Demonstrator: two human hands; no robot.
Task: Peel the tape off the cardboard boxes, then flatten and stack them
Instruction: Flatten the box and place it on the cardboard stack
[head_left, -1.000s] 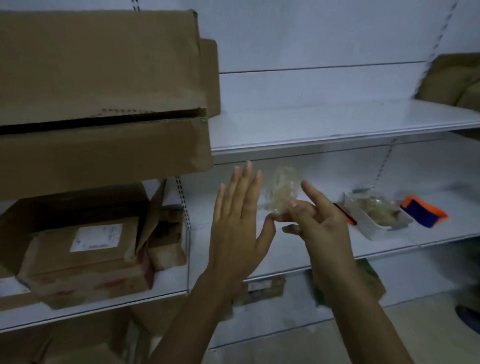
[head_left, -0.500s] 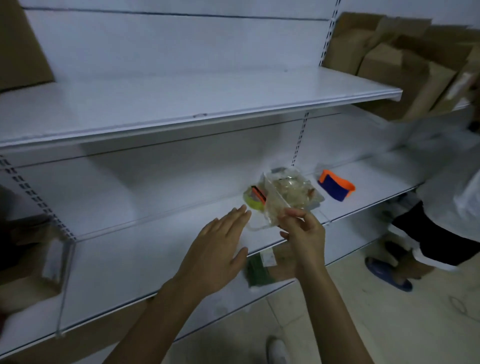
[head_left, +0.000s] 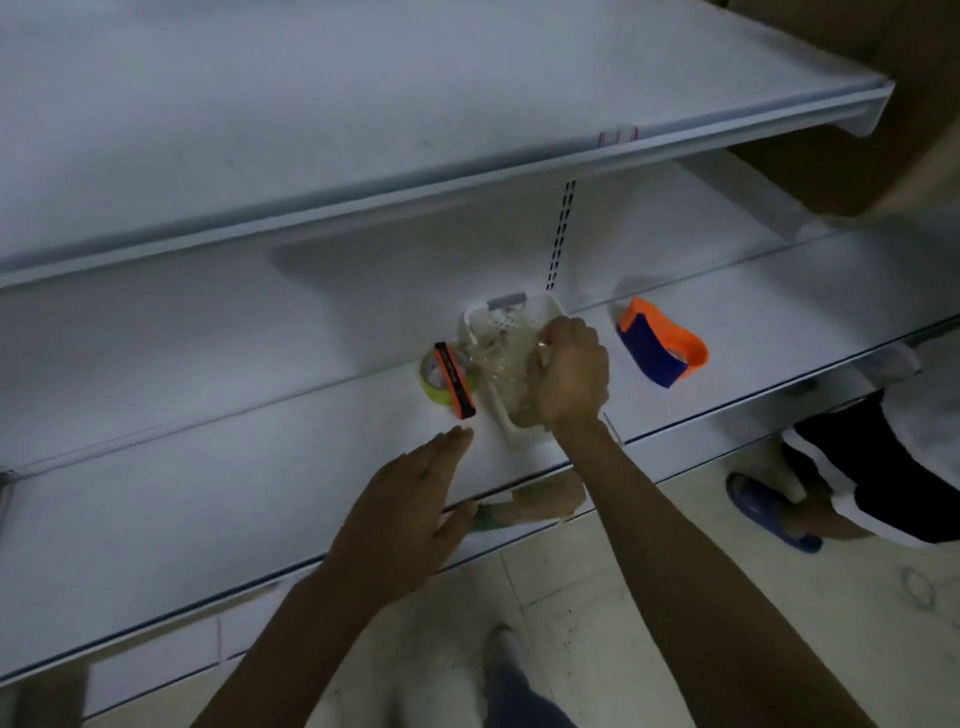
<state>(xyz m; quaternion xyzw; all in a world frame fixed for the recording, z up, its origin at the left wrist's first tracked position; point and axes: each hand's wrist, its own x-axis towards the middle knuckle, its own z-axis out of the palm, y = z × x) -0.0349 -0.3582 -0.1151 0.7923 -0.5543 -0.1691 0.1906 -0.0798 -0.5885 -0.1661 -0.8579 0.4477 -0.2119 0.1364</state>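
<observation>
A small white basket stands on the lower white shelf and holds crumpled clear tape. My right hand is curled into a fist inside the basket, on top of the tape wad. My left hand hovers flat and empty over the shelf, just left of the basket. Cardboard boxes show only as a brown edge at the upper right.
Left of the basket lie a yellow tape roll and an orange-black box cutter. To the right lies a blue and orange item. An upper shelf overhangs. Another person's leg and blue slipper stand on the right.
The view swung right and down, away from the boxes on the left. My right hand carried the tape wad down into the basket. My left hand lowered over the shelf.
</observation>
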